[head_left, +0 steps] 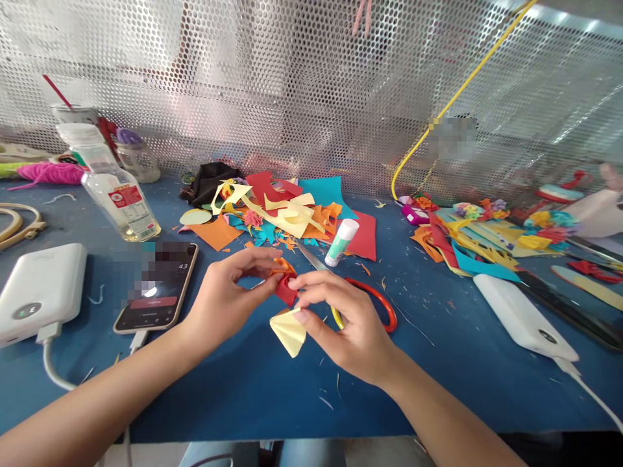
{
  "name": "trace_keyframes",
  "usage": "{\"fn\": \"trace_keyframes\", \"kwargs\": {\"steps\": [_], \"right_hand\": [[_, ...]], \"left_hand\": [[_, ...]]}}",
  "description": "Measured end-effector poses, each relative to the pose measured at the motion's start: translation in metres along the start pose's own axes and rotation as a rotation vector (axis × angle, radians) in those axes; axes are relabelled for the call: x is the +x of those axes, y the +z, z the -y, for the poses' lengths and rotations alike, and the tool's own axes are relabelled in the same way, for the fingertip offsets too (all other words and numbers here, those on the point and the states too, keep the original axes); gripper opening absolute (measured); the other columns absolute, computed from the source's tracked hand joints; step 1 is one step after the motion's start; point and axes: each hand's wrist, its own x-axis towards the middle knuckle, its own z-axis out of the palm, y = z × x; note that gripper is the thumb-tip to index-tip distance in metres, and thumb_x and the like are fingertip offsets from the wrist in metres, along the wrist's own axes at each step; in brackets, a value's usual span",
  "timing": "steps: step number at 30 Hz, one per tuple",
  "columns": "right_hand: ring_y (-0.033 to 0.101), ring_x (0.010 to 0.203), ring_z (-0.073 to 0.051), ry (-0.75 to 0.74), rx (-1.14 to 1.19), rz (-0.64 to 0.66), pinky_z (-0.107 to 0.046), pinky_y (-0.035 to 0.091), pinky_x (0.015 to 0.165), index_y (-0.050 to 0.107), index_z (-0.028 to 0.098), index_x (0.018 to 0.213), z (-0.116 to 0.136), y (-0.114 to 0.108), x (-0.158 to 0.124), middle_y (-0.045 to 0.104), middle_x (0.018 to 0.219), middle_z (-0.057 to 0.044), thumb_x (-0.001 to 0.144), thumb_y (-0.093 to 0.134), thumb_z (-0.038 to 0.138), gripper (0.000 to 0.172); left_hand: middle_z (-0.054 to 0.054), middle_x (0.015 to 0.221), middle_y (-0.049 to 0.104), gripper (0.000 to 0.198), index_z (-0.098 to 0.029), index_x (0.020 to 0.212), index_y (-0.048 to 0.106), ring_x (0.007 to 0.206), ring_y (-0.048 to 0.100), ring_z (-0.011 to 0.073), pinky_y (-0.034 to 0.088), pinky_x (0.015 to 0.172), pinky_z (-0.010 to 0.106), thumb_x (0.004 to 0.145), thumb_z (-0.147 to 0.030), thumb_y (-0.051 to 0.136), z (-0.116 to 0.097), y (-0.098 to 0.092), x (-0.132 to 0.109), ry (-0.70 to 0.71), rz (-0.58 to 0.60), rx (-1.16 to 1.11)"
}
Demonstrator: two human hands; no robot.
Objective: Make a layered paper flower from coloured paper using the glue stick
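Paper piece: a small red paper piece [286, 290] with an orange bit at its top is sitting between both hands, just above the blue table [253, 383], near the middle of the scene. It is looking rolled or curled, with soft folds; the exact shape is hard to tell because fingers are covering part of it.
Yellow piece: a pale yellow folded paper [289, 331], creased into a fan-like wedge, is hanging just below the red piece, touching the right thumb.
Left hand: the left hand [224, 299] is pinching the red piece from the left, thumb and forefinger closing narrowly on it.
Right hand: the right hand [346, 324] is gripping the red piece from the right with its fingertips, the thumb pressing on the yellow fold.
Scissors: orange-handled scissors [374, 301] are lying on the table just beyond the right hand, the blade pointing far and left.
Glue stick: a white glue stick [341, 242] with a green base is lying tilted, a little farther off.
Scrap pile: cut paper scraps [282, 211] in red, orange, yellow and teal are lying heaped at the far middle.
Phone: a phone [158, 287] is lying to the left of the left hand, its screen lit.
Power banks: a white power bank [41, 288] is sitting at the near left, another white power bank [523, 318] at the right.
Bottle: a clear bottle [119, 191] with a red label is leaning at the far left.
Right pile: more coloured paper strips [477, 243] are lying at the far right.
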Motion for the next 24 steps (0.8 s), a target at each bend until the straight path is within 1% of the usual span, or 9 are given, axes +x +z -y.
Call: {"fn": "trace_keyframes", "kwargs": {"steps": [2,4,7,11,15,18,21,24], "right_hand": [[0.055,0.099,-0.015,0.002,0.007,-0.006,-0.031,0.045,0.085,0.054,0.021,0.083,-0.0006,-0.0001,0.0006,0.059,0.102,-0.003,0.078,0.056,0.013,0.01],[0.055,0.101,-0.015,0.001,0.01,-0.017,-0.031,0.045,0.087,0.055,0.021,0.083,-0.0013,-0.0004,0.0009,0.059,0.104,-0.003,0.078,0.056,0.013,0.01],[0.054,0.103,-0.014,-0.003,0.006,-0.039,-0.03,0.043,0.089,0.055,0.02,0.083,-0.0016,-0.0013,0.0008,0.058,0.107,-0.003,0.077,0.057,0.012,0.01],[0.054,0.104,-0.013,-0.004,0.009,-0.045,-0.028,0.043,0.09,0.055,0.019,0.083,-0.0006,-0.0029,0.0005,0.059,0.11,-0.003,0.076,0.057,0.012,0.01],[0.054,0.105,-0.013,0.006,0.016,-0.047,-0.027,0.042,0.091,0.055,0.019,0.083,-0.0005,-0.0039,0.0001,0.058,0.111,-0.003,0.077,0.057,0.012,0.01],[0.055,0.104,-0.013,0.003,0.005,-0.048,-0.026,0.042,0.091,0.055,0.019,0.083,-0.0008,-0.0041,-0.0003,0.059,0.11,-0.003,0.077,0.057,0.012,0.009],[0.055,0.103,-0.012,-0.012,-0.028,-0.051,-0.026,0.043,0.09,0.055,0.019,0.083,-0.0009,-0.004,-0.0002,0.059,0.11,-0.003,0.077,0.057,0.012,0.009],[0.056,0.098,-0.012,-0.042,-0.054,-0.052,-0.025,0.044,0.087,0.055,0.019,0.083,-0.0008,-0.0034,0.0004,0.06,0.104,-0.003,0.077,0.057,0.012,0.01]], "left_hand": [[0.006,0.098,0.066,0.017,-0.017,0.092,0.061,0.087,0.063,0.017,0.053,0.076,0.028,0.077,-0.025,0.06,-0.0012,-0.0003,0.001,0.016,0.026,0.003],[0.005,0.098,0.065,0.016,-0.018,0.092,0.061,0.085,0.063,0.0162,0.054,0.073,0.026,0.077,-0.025,0.059,-0.0025,-0.0005,0.0015,0.025,0.044,-0.002],[0.004,0.095,0.066,0.018,-0.019,0.093,0.061,0.081,0.064,0.0152,0.054,0.071,0.025,0.076,-0.025,0.061,-0.0039,-0.0012,0.0011,0.03,0.062,-0.041],[0.004,0.093,0.066,0.02,-0.018,0.095,0.06,0.082,0.064,0.0153,0.054,0.072,0.026,0.075,-0.023,0.063,-0.0047,-0.0025,0.0009,0.026,0.1,-0.118],[0.002,0.092,0.066,0.025,-0.019,0.095,0.06,0.08,0.064,0.0133,0.054,0.072,0.022,0.071,-0.019,0.067,-0.004,-0.0033,0.0029,0.044,0.141,-0.137],[0.003,0.093,0.066,0.024,-0.019,0.095,0.061,0.079,0.064,0.0132,0.055,0.069,0.022,0.072,-0.02,0.067,-0.0032,-0.0035,0.004,0.037,0.128,-0.111],[0.004,0.093,0.068,0.022,-0.018,0.093,0.061,0.082,0.064,0.015,0.055,0.07,0.023,0.072,-0.021,0.066,-0.0037,-0.0035,0.003,0.019,0.1,-0.088],[0.004,0.09,0.069,0.02,-0.017,0.092,0.062,0.081,0.065,0.0153,0.056,0.07,0.023,0.072,-0.022,0.065,-0.0049,-0.0033,0.0011,0.0,0.069,-0.091]]}}
